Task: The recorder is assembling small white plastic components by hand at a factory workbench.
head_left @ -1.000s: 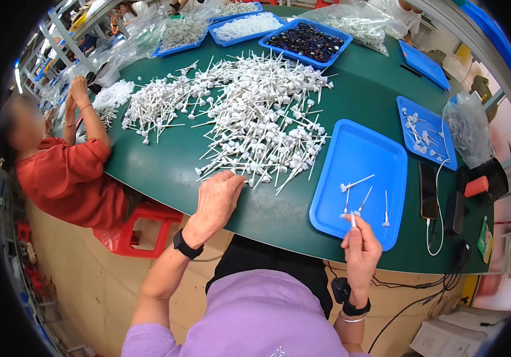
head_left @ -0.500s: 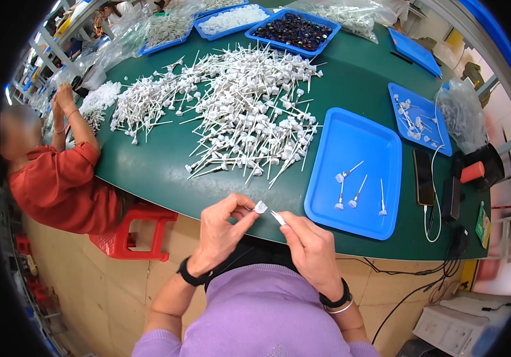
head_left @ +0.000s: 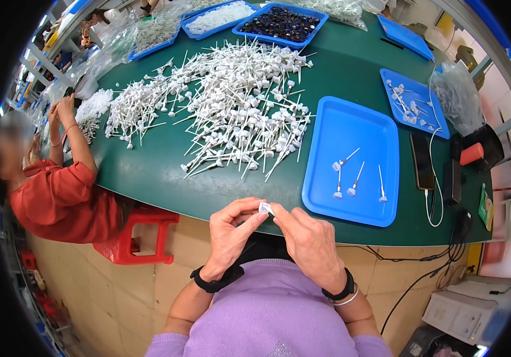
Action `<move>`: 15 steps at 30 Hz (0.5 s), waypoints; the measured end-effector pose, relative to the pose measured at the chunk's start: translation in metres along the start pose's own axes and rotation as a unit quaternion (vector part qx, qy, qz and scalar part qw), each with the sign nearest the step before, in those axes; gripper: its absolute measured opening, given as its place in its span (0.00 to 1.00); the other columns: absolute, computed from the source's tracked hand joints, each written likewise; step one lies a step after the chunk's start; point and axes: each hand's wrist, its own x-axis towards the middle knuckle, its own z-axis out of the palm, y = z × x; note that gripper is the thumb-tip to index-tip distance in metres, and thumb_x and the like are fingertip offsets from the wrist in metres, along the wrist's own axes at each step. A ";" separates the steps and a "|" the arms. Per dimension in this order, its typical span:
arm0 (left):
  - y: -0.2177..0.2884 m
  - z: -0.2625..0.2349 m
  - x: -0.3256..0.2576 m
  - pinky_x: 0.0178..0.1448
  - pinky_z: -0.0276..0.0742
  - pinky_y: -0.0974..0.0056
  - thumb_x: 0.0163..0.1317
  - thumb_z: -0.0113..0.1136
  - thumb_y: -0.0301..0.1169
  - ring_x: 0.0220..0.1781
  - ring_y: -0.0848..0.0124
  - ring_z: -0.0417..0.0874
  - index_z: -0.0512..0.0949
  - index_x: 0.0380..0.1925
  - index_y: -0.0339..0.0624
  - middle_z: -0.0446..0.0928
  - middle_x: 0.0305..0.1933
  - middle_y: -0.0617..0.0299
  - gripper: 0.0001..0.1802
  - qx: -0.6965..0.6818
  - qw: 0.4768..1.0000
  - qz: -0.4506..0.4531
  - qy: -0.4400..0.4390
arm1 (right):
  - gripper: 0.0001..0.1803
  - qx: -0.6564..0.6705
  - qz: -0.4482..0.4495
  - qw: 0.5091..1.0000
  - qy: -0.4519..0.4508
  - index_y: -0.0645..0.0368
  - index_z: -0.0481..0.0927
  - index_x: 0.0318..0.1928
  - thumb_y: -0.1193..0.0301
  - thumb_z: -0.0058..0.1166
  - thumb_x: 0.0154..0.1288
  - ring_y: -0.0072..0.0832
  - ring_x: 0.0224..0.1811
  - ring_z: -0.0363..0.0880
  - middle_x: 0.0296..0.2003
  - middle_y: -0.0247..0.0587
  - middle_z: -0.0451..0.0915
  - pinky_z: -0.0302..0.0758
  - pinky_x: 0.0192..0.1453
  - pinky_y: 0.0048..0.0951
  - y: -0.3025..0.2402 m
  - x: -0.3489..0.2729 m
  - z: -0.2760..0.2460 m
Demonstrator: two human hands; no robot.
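Just off the front edge of the table, my left hand (head_left: 230, 237) pinches a small white plastic head (head_left: 265, 207) between thumb and fingertips. My right hand (head_left: 310, 241) meets it from the other side, fingers closed on a slim white pointed tool (head_left: 271, 209) that looks like tweezers. Its tip touches or enters the white piece; my fingers cover most of it. Beyond my hands spreads a big pile of white-headed thin sticks (head_left: 249, 101). To the right, a blue tray (head_left: 350, 128) holds several such sticks.
A second blue tray (head_left: 407, 77) with more sticks lies at the right, near a phone (head_left: 422, 160) on a white cable. Trays of dark beads (head_left: 279, 25) and white pieces (head_left: 219, 18) stand at the back. A co-worker in red (head_left: 68, 199) sits left beside a red stool (head_left: 148, 232).
My right hand has moved left, bringing the tool's tip from a small gap up to the white piece in my left hand. The whole view has shifted slightly.
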 end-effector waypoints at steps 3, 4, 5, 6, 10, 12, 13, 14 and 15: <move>0.000 0.002 -0.001 0.53 0.82 0.71 0.63 0.65 0.16 0.49 0.71 0.86 0.82 0.46 0.29 0.82 0.52 0.54 0.11 -0.001 1.000 0.001 0.007 | 0.20 -0.014 0.004 1.000 -0.018 0.52 0.78 0.57 0.76 0.57 0.64 0.40 0.21 0.80 0.26 0.40 0.74 0.75 0.24 0.40 -0.002 0.001 -0.004; 0.000 0.003 -0.002 0.53 0.82 0.71 0.63 0.65 0.16 0.48 0.71 0.86 0.82 0.46 0.29 0.82 0.52 0.54 0.11 0.003 1.000 0.004 0.012 | 0.21 -0.017 0.005 1.000 -0.024 0.53 0.78 0.58 0.77 0.57 0.63 0.40 0.22 0.80 0.27 0.40 0.75 0.76 0.24 0.40 -0.003 0.001 -0.005; 0.000 0.005 -0.003 0.52 0.82 0.71 0.63 0.65 0.16 0.48 0.72 0.86 0.82 0.45 0.29 0.82 0.51 0.54 0.11 0.008 1.000 0.006 0.017 | 0.22 -0.018 0.010 0.999 -0.029 0.54 0.78 0.58 0.78 0.57 0.62 0.41 0.22 0.80 0.27 0.41 0.75 0.76 0.25 0.40 -0.005 0.000 -0.005; -0.002 0.006 -0.003 0.54 0.82 0.71 0.62 0.65 0.16 0.48 0.72 0.85 0.81 0.46 0.29 0.82 0.51 0.53 0.11 0.013 1.000 0.012 0.023 | 0.23 -0.020 0.014 0.999 -0.033 0.54 0.77 0.59 0.79 0.56 0.62 0.41 0.22 0.81 0.27 0.42 0.75 0.77 0.25 0.40 -0.006 -0.001 -0.004; -0.005 0.009 -0.006 0.56 0.82 0.69 0.61 0.65 0.15 0.49 0.71 0.85 0.80 0.46 0.28 0.83 0.50 0.53 0.12 0.015 0.999 0.034 0.038 | 0.26 -0.040 0.051 0.996 -0.059 0.56 0.76 0.61 0.80 0.55 0.60 0.43 0.23 0.82 0.27 0.44 0.75 0.79 0.26 0.41 -0.009 -0.001 -0.006; -0.005 0.009 -0.006 0.56 0.82 0.70 0.62 0.65 0.15 0.49 0.72 0.85 0.80 0.47 0.28 0.82 0.50 0.53 0.13 0.001 0.999 0.033 0.036 | 0.25 -0.023 0.049 0.997 -0.048 0.55 0.76 0.61 0.79 0.56 0.62 0.43 0.22 0.81 0.27 0.44 0.75 0.78 0.25 0.41 -0.002 -0.003 -0.002; -0.005 0.009 -0.005 0.55 0.81 0.71 0.62 0.65 0.15 0.49 0.72 0.85 0.80 0.47 0.28 0.82 0.51 0.53 0.13 -0.008 0.999 0.026 0.033 | 0.24 -0.014 0.048 0.998 -0.043 0.55 0.76 0.60 0.78 0.56 0.63 0.42 0.22 0.81 0.27 0.43 0.75 0.77 0.25 0.41 -0.001 -0.004 -0.001; -0.005 0.009 -0.004 0.54 0.81 0.72 0.63 0.65 0.16 0.49 0.72 0.86 0.80 0.48 0.28 0.82 0.51 0.53 0.13 -0.017 0.999 0.020 0.030 | 0.22 -0.008 0.047 0.998 -0.032 0.55 0.76 0.60 0.77 0.56 0.64 0.42 0.21 0.80 0.26 0.43 0.75 0.77 0.24 0.41 -0.001 -0.004 -0.003; -0.007 0.008 -0.004 0.54 0.81 0.71 0.63 0.65 0.15 0.50 0.72 0.85 0.80 0.48 0.28 0.82 0.51 0.53 0.13 -0.025 0.999 0.019 0.027 | 0.20 -0.002 0.047 0.999 -0.022 0.54 0.77 0.59 0.76 0.56 0.66 0.42 0.21 0.80 0.26 0.42 0.75 0.76 0.24 0.41 -0.005 -0.002 -0.008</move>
